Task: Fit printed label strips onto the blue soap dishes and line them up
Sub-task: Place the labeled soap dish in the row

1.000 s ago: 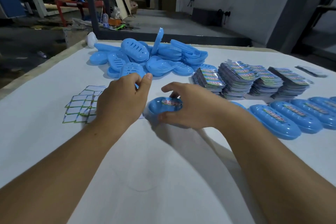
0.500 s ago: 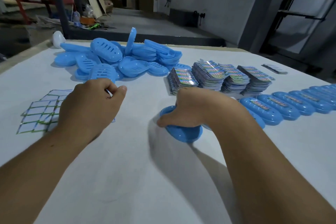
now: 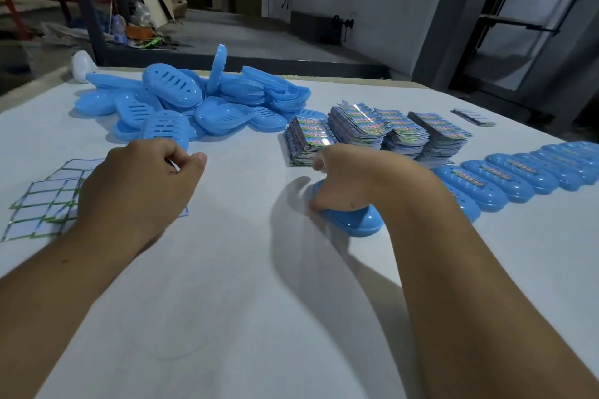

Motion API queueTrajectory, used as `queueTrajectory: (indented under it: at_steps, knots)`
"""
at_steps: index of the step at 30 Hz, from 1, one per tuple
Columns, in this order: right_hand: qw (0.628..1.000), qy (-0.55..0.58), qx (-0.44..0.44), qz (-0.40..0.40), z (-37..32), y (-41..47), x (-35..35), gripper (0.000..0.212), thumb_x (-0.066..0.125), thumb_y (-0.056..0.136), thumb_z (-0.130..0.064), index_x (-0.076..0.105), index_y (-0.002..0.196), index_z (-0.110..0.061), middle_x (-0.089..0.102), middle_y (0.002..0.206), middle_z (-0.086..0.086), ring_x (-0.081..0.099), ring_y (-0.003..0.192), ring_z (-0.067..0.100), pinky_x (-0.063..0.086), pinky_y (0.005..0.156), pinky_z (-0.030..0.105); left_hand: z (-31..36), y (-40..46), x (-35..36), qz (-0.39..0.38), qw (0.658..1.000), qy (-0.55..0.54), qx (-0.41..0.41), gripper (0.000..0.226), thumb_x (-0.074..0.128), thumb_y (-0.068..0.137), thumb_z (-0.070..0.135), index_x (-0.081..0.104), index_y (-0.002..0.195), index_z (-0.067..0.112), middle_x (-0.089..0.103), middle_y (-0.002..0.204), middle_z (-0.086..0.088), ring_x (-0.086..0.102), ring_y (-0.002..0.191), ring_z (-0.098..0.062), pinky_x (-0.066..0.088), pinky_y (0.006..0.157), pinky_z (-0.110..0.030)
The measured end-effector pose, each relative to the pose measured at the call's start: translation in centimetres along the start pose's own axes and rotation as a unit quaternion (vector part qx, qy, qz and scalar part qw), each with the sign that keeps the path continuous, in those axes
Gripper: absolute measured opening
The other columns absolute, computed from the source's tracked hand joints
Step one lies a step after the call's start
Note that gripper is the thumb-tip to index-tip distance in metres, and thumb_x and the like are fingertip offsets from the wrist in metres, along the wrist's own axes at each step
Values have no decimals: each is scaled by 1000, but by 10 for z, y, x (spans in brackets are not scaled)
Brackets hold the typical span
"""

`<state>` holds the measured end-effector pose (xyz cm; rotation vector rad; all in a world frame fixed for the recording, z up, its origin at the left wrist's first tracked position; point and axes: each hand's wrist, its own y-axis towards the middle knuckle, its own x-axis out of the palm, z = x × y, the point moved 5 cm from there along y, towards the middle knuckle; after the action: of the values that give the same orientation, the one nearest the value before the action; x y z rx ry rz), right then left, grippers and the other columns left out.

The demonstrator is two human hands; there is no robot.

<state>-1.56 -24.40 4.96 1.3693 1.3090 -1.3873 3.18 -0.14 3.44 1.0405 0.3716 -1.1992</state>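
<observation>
White sheeting covers the table (image 3: pixel 227 317) from the near edge to the far one. Nearest, the right hand (image 3: pixel 350 178) curls over a blue soap dish (image 3: pixel 350 220), gripping it just left of the labelled row of dishes (image 3: pixel 518 175). The left hand (image 3: pixel 136 188) hangs loosely curled above the backing sheets (image 3: pixel 39 204), holding nothing I can see. Farther off sit the label stacks (image 3: pixel 372 133) and the dish pile (image 3: pixel 194 100); beyond, a grey concrete workshop.

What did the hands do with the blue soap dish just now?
The right hand carried the labelled soap dish rightward, toward the row of finished dishes. The left hand let go and stayed by the label sheets. The pile stayed put.
</observation>
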Motion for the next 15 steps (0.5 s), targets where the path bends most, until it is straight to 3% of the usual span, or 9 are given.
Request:
queueTrajectory:
  at_steps: [3,7,12,15]
  knots:
    - [1000,12,16,0,9,-3,-4,46,62,82,-22,63,127,-14,67,128,7,67,111,29,56,95,45,-1,0,0,0,1000,-3,1,38,59,90,56,59,66,27,60,60,8,57,63,-19,51,65,-38]
    - [1000,5,22,-5,16,0,-5,42,65,82,-17,65,124,-11,68,123,11,68,107,31,57,89,39,-4,1,0,-10,1000,0,-9,38,58,90,56,60,66,26,61,61,7,57,65,-20,47,63,-36]
    - [999,17,0,41,10,7,-3,39,68,83,-29,67,118,-12,70,116,11,68,102,31,56,81,36,-5,2,2,-26,999,3,-25,38,58,89,56,60,67,26,61,64,5,57,68,-22,44,64,-34]
    - [993,57,-49,86,-11,12,-2,41,68,86,-39,66,122,-21,66,103,-5,62,93,21,48,77,32,-6,3,4,-27,999,4,-32,37,58,90,56,60,68,26,60,57,8,56,67,-15,42,62,-33]
